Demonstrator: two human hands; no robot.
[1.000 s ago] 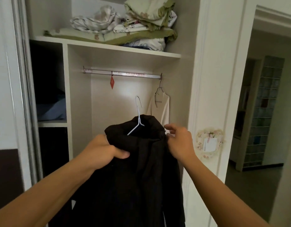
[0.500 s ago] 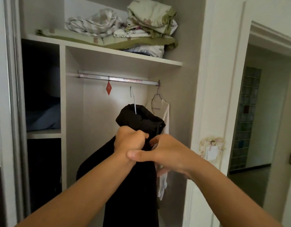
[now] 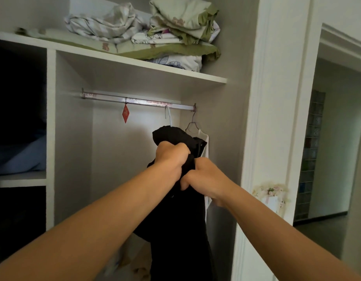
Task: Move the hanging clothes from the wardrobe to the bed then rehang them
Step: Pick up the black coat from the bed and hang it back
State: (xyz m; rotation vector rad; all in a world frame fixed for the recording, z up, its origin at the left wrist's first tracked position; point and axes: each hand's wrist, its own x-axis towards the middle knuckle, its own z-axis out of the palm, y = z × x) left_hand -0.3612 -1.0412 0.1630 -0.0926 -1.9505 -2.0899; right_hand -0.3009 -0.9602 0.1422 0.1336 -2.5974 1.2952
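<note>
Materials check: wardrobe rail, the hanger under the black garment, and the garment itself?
Rail: looks like metal, pale silvery bar with a shine.
Hanger: thin white hook, probably coated wire or plastic; too thin to say.
Black garment: soft matte fabric, bunching where the left hand and right hand grip it.

Rail (image 3: 139, 102) carried white hanger (image 3: 168, 116) with black garment (image 3: 175, 220), wire hanger (image 3: 192, 123) with white garment (image 3: 204, 142) at right end, red tag (image 3: 125, 116). Top shelf (image 3: 135, 62) held folded bedding (image 3: 155, 31).
</note>
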